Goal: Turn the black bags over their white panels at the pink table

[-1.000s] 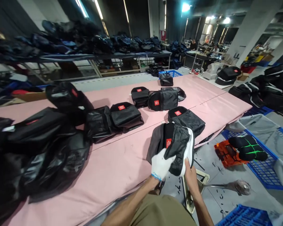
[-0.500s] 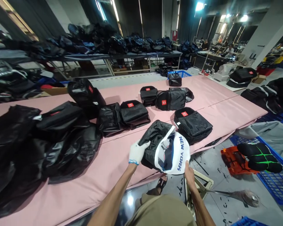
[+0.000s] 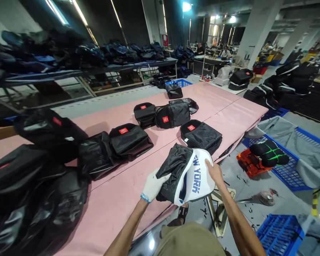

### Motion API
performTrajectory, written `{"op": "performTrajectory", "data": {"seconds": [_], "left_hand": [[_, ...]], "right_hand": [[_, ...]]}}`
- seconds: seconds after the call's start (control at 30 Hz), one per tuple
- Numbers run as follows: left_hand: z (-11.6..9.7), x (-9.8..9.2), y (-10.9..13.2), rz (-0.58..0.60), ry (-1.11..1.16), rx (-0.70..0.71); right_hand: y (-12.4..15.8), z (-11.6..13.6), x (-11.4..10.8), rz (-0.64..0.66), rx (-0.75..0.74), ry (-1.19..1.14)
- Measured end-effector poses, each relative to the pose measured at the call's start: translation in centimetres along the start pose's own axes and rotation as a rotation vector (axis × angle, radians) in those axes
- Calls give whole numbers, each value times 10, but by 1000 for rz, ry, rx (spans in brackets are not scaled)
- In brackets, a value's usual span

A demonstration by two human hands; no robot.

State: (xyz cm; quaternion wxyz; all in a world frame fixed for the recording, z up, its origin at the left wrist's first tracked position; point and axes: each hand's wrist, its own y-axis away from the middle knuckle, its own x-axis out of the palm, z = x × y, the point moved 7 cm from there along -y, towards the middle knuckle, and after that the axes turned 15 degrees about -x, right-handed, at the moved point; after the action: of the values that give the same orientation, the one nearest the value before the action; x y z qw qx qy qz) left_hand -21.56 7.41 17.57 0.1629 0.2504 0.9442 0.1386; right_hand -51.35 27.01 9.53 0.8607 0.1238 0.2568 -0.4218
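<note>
My left hand (image 3: 152,185), in a white glove, grips the lower left edge of a black bag (image 3: 173,169) held just off the near edge of the pink table (image 3: 117,199). My bare right hand (image 3: 214,171) presses on a white panel with blue "NEW YORK" lettering (image 3: 196,177) that sits in or against the bag's right side. Several finished black bags with red labels lie ahead on the table, the nearest one (image 3: 201,135) just beyond my hands.
A heap of black bags (image 3: 34,177) fills the table's left side. Blue crates (image 3: 281,170) and an orange tray (image 3: 249,163) sit on the floor to the right, a stool frame (image 3: 220,213) below my hands. Shelves of bags (image 3: 96,57) line the back.
The bag turned from its black labelled side to show the white lettered panel. My right hand went from under the bag's bottom edge to on top of the panel.
</note>
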Motion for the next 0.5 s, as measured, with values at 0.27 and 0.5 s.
{"op": "performTrajectory", "data": {"seconds": [0.27,0.5], "left_hand": [[5,-44,-17,-130,-132,-54],[-3,-38,-31,-91,-172,23]], "right_hand": [[47,-5,48,-15,-23,23],[96,-164,54,30,405,1]]}}
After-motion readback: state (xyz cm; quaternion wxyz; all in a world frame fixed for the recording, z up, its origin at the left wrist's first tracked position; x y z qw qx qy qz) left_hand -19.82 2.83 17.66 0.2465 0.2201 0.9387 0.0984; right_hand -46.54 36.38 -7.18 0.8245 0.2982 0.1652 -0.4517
